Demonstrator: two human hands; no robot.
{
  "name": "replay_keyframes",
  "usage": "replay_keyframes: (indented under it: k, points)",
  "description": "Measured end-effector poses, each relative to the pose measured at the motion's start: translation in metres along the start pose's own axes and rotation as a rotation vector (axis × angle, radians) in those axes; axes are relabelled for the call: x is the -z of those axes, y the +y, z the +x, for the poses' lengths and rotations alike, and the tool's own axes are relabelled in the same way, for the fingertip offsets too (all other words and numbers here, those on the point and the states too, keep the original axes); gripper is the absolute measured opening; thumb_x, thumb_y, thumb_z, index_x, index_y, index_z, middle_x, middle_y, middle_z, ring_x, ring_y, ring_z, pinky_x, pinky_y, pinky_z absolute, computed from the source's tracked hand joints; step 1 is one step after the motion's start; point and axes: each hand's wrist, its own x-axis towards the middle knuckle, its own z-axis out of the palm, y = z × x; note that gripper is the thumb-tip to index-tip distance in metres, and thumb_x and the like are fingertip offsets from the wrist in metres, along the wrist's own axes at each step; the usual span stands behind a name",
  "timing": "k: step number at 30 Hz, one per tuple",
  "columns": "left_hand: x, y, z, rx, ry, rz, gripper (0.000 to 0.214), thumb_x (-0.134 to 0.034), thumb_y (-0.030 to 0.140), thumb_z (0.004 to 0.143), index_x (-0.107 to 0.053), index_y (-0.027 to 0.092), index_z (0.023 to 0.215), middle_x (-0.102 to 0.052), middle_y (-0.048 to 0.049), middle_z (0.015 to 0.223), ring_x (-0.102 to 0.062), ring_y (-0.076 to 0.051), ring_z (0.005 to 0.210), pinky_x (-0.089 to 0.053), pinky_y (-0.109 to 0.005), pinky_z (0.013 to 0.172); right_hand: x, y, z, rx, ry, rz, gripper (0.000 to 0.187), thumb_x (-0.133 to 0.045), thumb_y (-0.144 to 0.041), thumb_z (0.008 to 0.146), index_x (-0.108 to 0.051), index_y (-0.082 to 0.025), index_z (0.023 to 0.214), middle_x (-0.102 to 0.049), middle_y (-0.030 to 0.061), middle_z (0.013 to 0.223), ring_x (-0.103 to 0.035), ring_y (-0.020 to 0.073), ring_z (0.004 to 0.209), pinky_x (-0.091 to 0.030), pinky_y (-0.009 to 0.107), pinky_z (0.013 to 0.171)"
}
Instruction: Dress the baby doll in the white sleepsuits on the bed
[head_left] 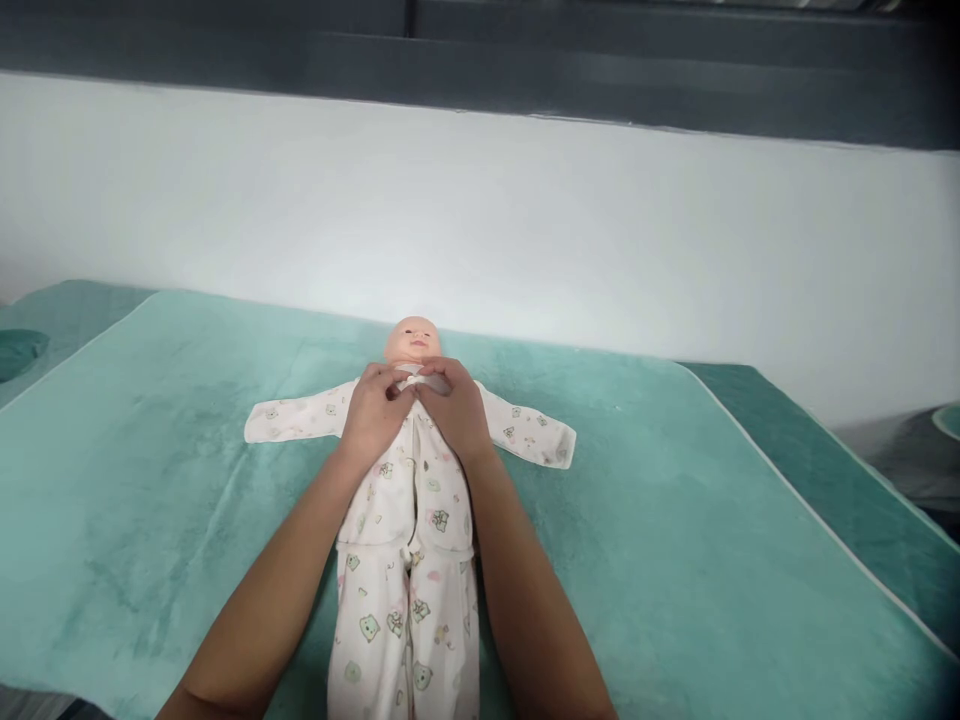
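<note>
A baby doll (415, 338) lies face up, its head toward the wall. White baby clothes (442, 515) printed with small bears cover its body, sleeves spread to both sides and legs stretched toward me. At the doll's neck, my left hand (377, 408) pinches one edge of the shirt's front opening. Close against it, my right hand (456, 405) pinches the other edge, and the fingertips almost meet. Below my hands the front seam hangs slightly apart at the belly. Whatever fastener sits between the fingers is too small to make out.
A green plush cloth (637, 560) with a pale border covers the table. Behind it stands a white wall (480, 220) topped by a dark ledge (525, 70). Rounded green shapes show at the far left (21, 353) and right edges.
</note>
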Motion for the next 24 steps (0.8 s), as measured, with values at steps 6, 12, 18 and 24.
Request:
replay_keyframes:
  k: [6, 12, 18, 24]
  points:
    - [-0.001, -0.0026, 0.0018, -0.036, 0.032, -0.001, 0.019, -0.065, 0.02, 0.084, -0.074, 0.022, 0.1, -0.061, -0.0019, 0.096, -0.058, -0.012, 0.072, -0.05, -0.031, 0.076, -0.0006, -0.0003, -0.0007, -0.013, 0.034, -0.097, 0.014, -0.061, -0.025, 0.077, -0.065, -0.025, 0.09, -0.071, 0.0024, 0.109, -0.062, 0.023, 0.11, -0.045, 0.04, 0.102]
    - [-0.0013, -0.0035, 0.0021, -0.098, 0.029, 0.02, 0.014, -0.064, 0.02, 0.086, -0.076, 0.021, 0.093, -0.063, -0.0025, 0.094, -0.059, -0.013, 0.073, -0.05, -0.03, 0.076, -0.0018, -0.001, -0.0005, 0.005, 0.047, -0.205, 0.012, -0.057, -0.026, 0.08, -0.066, -0.025, 0.088, -0.07, 0.0029, 0.106, -0.059, 0.0239, 0.108, -0.043, 0.041, 0.101]
    - [0.0009, -0.0014, 0.0022, -0.138, -0.016, 0.058, 0.018, -0.059, 0.019, 0.088, -0.077, 0.021, 0.093, -0.064, -0.0033, 0.094, -0.063, -0.015, 0.08, -0.05, -0.03, 0.079, -0.0004, 0.0006, 0.0008, -0.003, 0.015, -0.212, 0.009, -0.056, -0.026, 0.081, -0.063, -0.025, 0.086, -0.069, 0.003, 0.104, -0.057, 0.0234, 0.107, -0.042, 0.04, 0.1]
    - [0.0034, -0.0035, 0.0046, -0.098, -0.035, -0.008, 0.018, -0.059, 0.017, 0.086, -0.077, 0.022, 0.088, -0.065, -0.0023, 0.093, -0.06, -0.014, 0.076, -0.05, -0.029, 0.078, 0.0004, 0.0015, 0.0015, 0.008, 0.008, -0.181, 0.007, -0.056, -0.026, 0.082, -0.062, -0.026, 0.086, -0.07, 0.003, 0.105, -0.057, 0.0244, 0.108, -0.041, 0.041, 0.101]
